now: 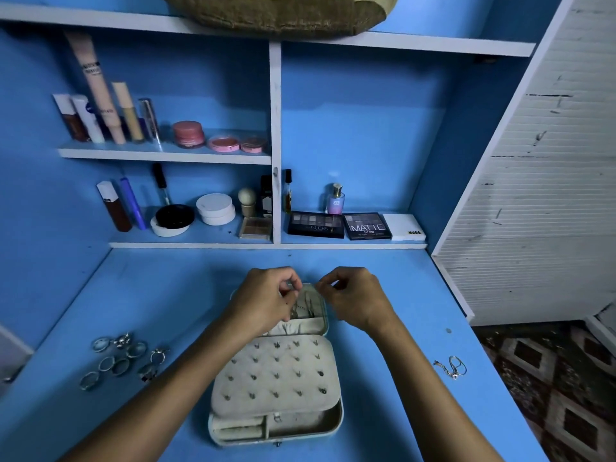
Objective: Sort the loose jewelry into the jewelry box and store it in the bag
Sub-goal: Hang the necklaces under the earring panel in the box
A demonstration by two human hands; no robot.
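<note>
A cream jewelry box [276, 425] lies open on the blue desk, its earring panel [273, 371] holding several studs. Both hands hover over the box's raised lid [313, 323], where thin chains hang. My left hand [266, 296] has its fingers curled and pinches something small at the lid's top edge. My right hand [353, 295] pinches a fine chain, barely visible, just to the right. Several loose rings [121, 360] lie left of the box. A loose necklace [453, 366] lies to the right. A woven bag [276, 13] sits on the top shelf.
Cosmetics fill the shelves behind: tubes [100, 105], pink compacts [220, 138], eyeshadow palettes [340, 225], a perfume bottle [335, 200]. The desk's right edge [493, 378] drops to a patterned carpet. A white slatted panel [540, 195] stands on the right.
</note>
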